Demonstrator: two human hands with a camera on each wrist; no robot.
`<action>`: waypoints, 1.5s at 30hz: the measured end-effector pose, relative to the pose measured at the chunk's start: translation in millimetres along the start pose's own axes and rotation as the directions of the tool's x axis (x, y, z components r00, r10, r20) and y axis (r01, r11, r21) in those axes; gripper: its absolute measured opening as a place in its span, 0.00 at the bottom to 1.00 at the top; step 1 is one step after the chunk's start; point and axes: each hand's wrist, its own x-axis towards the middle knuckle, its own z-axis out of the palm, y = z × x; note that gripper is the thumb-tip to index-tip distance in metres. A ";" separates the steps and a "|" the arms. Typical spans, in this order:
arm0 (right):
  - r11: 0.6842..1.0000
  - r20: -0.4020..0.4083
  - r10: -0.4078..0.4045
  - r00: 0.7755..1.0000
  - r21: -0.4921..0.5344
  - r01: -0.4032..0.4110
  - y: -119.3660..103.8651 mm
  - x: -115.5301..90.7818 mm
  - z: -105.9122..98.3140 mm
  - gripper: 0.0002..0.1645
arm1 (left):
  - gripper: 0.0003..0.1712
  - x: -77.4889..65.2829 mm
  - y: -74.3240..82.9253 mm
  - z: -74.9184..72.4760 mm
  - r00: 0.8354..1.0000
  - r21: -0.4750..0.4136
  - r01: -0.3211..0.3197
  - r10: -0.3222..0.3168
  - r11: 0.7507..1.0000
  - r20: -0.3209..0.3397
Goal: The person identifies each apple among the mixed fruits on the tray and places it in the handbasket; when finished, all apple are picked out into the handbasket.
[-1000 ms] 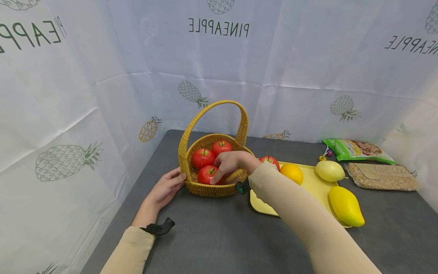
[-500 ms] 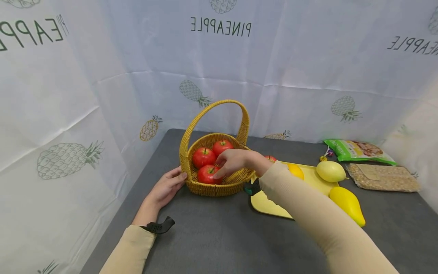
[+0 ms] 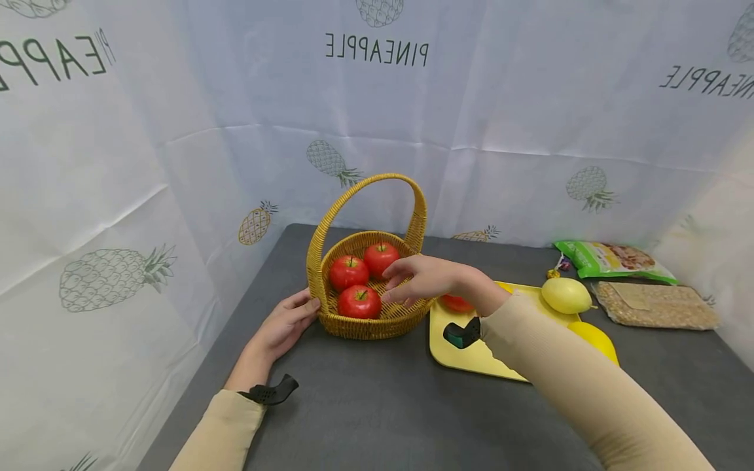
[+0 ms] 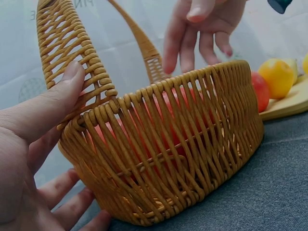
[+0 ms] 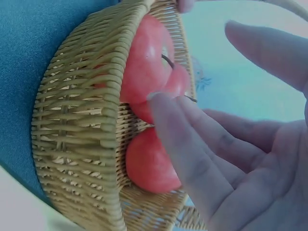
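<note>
A yellow wicker basket (image 3: 365,330) with a tall arched handle stands on the dark table. In it lie three red apples: one at the front (image 3: 359,302), one at the left (image 3: 349,273) and one at the back (image 3: 381,259). My left hand (image 3: 288,324) holds the basket's left side, its thumb lying over the handle base in the left wrist view. Over the basket's right part hovers my right hand (image 3: 421,280), fingers loosely bent and holding nothing. In the right wrist view its fingertips (image 5: 161,103) overlap the apples.
Right of the basket, a yellow tray (image 3: 471,356) bears another red apple (image 3: 456,303) and an orange (image 4: 276,78). A pale yellow fruit (image 3: 565,296) and a mango (image 3: 595,340) lie farther right. Beyond are a green packet (image 3: 612,260) and a bag of grain (image 3: 656,305).
My right hand has let go of the front apple, its fingers spreading as it drew up and to the right. The left hand and the basket have stayed in place.
</note>
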 end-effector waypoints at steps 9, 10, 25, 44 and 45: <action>0.996 -0.111 -0.026 0.993 0.080 0.035 15.4 -26.9 -7.3 0.37 | 0.28 0.3 -1.4 -1.4 1.000 0.008 -0.003 0.003 1.000 -0.001; 0.996 -0.123 -0.027 0.992 0.081 0.037 16.7 -29.8 -7.7 0.37 | 0.27 0.1 -1.4 -1.5 1.000 0.008 -0.003 0.003 1.000 -0.002; 0.985 -0.338 0.016 0.941 0.166 0.043 47.4 -48.7 -7.9 0.35 | 0.19 0.3 -0.7 -1.1 1.000 0.009 0.007 -0.007 1.000 -0.008; 0.968 -0.751 0.077 0.656 -0.101 -0.229 95.2 -67.5 21.9 0.34 | 0.31 -0.2 -0.9 0.5 1.000 0.017 0.003 -0.003 1.000 -0.011; 0.965 -0.756 0.079 0.649 -0.105 -0.240 95.9 -67.9 22.6 0.35 | 0.31 -0.3 -0.7 0.3 1.000 0.014 0.003 -0.003 1.000 -0.012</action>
